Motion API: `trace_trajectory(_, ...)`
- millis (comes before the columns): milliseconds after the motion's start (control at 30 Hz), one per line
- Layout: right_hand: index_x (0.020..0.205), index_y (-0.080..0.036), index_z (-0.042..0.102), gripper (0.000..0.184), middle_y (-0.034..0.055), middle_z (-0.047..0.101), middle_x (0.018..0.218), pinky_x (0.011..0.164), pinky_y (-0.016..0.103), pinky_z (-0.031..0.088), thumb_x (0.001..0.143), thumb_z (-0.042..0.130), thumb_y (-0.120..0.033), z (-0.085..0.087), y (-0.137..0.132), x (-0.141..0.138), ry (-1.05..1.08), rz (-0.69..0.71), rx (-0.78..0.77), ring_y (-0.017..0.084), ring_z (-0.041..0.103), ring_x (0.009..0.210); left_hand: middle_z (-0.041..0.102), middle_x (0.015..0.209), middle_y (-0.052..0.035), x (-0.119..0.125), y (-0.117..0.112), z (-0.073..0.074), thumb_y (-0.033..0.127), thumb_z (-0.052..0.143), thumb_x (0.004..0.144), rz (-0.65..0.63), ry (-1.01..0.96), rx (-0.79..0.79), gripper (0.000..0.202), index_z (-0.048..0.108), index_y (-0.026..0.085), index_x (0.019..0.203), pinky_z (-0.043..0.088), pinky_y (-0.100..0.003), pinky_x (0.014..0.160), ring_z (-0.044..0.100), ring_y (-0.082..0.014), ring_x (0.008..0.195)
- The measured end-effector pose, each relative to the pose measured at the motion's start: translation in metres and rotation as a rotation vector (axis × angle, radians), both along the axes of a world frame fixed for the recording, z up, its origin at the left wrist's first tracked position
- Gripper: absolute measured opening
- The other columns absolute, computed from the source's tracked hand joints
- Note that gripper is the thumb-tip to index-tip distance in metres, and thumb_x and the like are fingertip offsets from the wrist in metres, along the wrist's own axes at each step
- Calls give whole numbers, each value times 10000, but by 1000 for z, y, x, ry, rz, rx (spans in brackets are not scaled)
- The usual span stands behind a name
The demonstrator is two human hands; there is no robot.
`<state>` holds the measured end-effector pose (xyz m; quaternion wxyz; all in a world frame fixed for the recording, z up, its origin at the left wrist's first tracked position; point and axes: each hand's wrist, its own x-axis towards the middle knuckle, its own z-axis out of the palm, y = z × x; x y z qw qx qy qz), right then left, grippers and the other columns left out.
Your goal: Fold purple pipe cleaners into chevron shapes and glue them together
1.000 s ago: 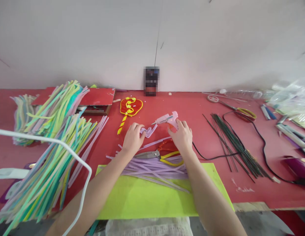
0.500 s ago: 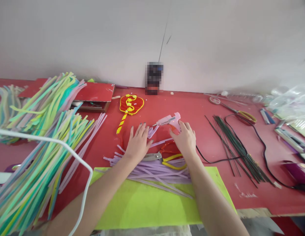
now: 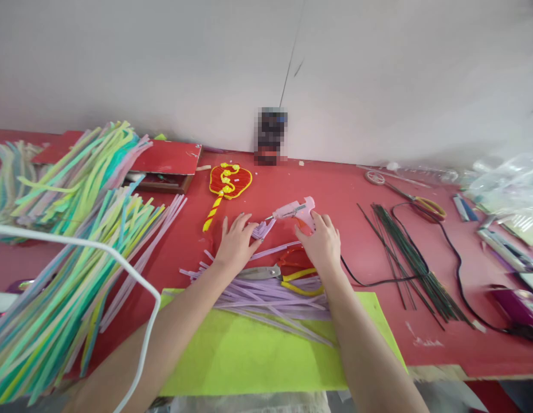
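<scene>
My left hand (image 3: pixel 235 243) lies flat on the red table (image 3: pixel 335 189), fingers spread, pressing on a small folded bundle of lilac pipe cleaners (image 3: pixel 263 229). My right hand (image 3: pixel 321 244) is wrapped round the grip of a pink glue gun (image 3: pixel 294 210), whose nozzle points left at that bundle. Just below both hands lie scissors with red handles (image 3: pixel 278 267) and two yellow pipe cleaners (image 3: pixel 300 280) on a loose pile of lilac pipe cleaners (image 3: pixel 270 298). A lime green sheet (image 3: pixel 258 355) lies nearest me.
Big heaps of pastel pipe cleaners (image 3: pixel 77 241) fill the left. A red and yellow fan ornament (image 3: pixel 226 184) lies behind the hands. To the right are dark green wires (image 3: pixel 408 258), a black cord (image 3: pixel 458 269), scissors with yellow handles (image 3: pixel 421 201) and plastic bags (image 3: pixel 507 183). A white wire loop (image 3: pixel 120 275) crosses the left foreground.
My left hand went from a closed grip on the lilac bundle to lying flat on it with fingers spread. The right hand kept its hold on the glue gun.
</scene>
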<state>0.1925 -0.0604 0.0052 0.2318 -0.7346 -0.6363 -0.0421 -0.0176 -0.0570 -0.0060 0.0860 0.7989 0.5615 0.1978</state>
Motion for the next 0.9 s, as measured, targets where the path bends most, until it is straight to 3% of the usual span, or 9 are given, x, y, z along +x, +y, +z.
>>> trace_trajectory(200,1161,-181,542,423,98,593,1006,783,355,392,810,510,-415,-3,0,1,-5,19,33,236,559,897,440,1418,-122,2,-5,7,304,471,886,-4,79,29,388,523,172,1246,165,-545,1133,367,-247,1337)
trace_trajectory(433,1163,-178,541,430,96,598,996,778,355,387,803,515,-411,-4,1,2,-12,18,35,235,557,892,242,1505,-201,18,-27,11,435,274,937,25,268,-53,646,269,8,1421,153,-508,1144,229,-282,1402)
trace_trajectory(900,1175,-191,539,427,92,601,989,783,359,389,804,519,-401,-5,0,1,-34,39,19,236,562,890,184,1527,-161,19,-26,8,530,174,929,10,287,-133,704,255,52,1438,99,-557,1139,196,-278,1413)
